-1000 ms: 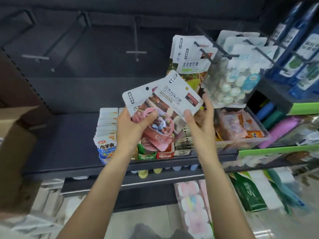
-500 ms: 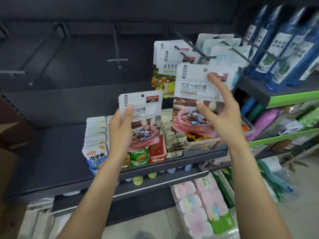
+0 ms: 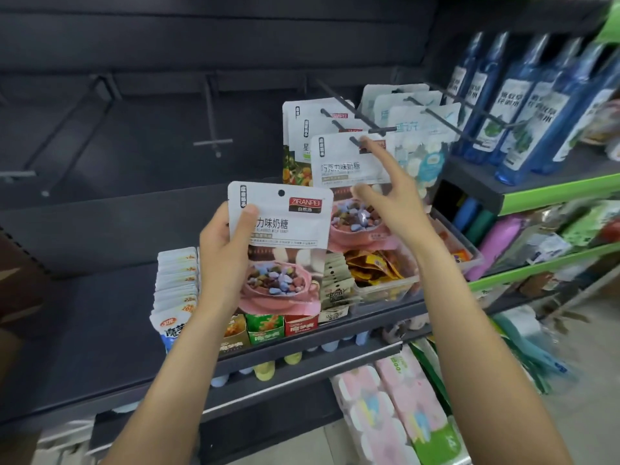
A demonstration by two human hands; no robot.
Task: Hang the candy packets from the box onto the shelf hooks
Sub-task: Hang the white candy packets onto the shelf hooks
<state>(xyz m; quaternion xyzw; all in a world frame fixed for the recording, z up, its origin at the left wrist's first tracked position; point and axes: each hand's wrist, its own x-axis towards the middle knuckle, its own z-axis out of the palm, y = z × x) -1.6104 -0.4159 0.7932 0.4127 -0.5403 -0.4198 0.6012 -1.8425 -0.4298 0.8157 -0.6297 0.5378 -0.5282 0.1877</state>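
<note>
1. Centrally, my left hand [image 3: 223, 260] grips a candy packet [image 3: 285, 243] by its left edge, thumb laid across the white upper panel; the packet stands upright in front of the dark shelf [image 3: 100, 297], its punched hole free of any hook.
2. Right of centre, my right hand [image 3: 391, 199] is spread wide, index finger extended and touching the top of a second candy packet [image 3: 345, 169], thumb against its front; nothing is clasped.
3. That second packet hangs on a shelf hook [image 3: 355, 140] at upper centre, foremost of several like packets.
4. To the upper left, bare hooks [image 3: 213, 129] project from the back panel.
5. At upper right, blue bottles [image 3: 516, 112] stand on a green-edged shelf.
6. Below the held packet, small snack packs [image 3: 268, 330] line the shelf's front edge.
</note>
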